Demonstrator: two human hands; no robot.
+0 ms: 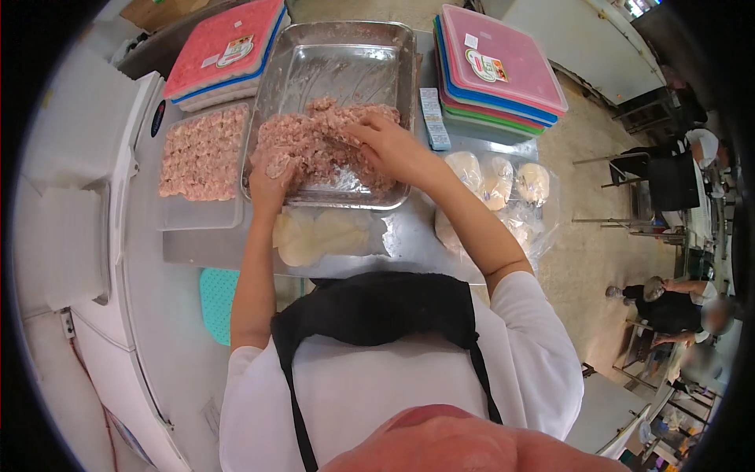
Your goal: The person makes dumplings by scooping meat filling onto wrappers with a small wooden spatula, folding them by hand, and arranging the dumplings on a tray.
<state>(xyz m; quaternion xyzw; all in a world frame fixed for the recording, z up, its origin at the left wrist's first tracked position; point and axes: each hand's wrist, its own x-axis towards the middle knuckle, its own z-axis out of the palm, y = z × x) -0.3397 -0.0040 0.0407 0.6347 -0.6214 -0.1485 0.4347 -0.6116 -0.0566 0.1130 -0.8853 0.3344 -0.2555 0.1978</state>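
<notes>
Raw minced meat (318, 130) is heaped in the near half of a deep metal tray (346, 67). At the tray's near left corner, my left hand (271, 177) curls around a clump of mince, with bits of meat stuck to its fingers. My right hand (393, 149) reaches in from the right, its bent fingers pressed into the heap and their tips partly hidden by meat. Left of the tray, a shallow plastic container (200, 218) holds rows of small meat portions (203, 153). Pale yellowish sheets (314, 234) lie in front of the tray.
Lidded containers (224, 47) are stacked at the back left, and another pink-topped stack (503, 59) stands right. Beside it lies a label strip (434, 118). Plastic bags of pale rounds (497, 185) sit near my right forearm. A white appliance (145, 165) borders the left; a person (672, 305) is far right.
</notes>
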